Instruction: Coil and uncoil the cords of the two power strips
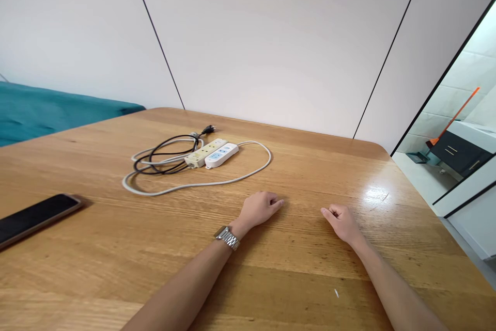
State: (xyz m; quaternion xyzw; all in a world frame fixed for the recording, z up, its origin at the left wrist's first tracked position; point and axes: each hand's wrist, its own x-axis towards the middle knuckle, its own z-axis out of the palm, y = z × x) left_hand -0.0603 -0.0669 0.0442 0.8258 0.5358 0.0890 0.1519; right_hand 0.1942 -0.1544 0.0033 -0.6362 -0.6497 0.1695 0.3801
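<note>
Head view: left hand (260, 209) and right hand (341, 222) rest loosely fisted, power strips (220, 156) beyond the left, likely for easy reach.

Wht pwr strip (221, 155), brn wood-grain tbl (298, 258)

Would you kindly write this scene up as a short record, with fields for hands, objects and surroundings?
Left hand: curled, nothing visible in it; watch on wrist
Right hand: curled, nothing visible in it
Power: cream strip beside white strip
Cables: black and white, looped
Phone: at picture's left edge, screen dark
Surface: wooden table
Background: pale wall
</note>
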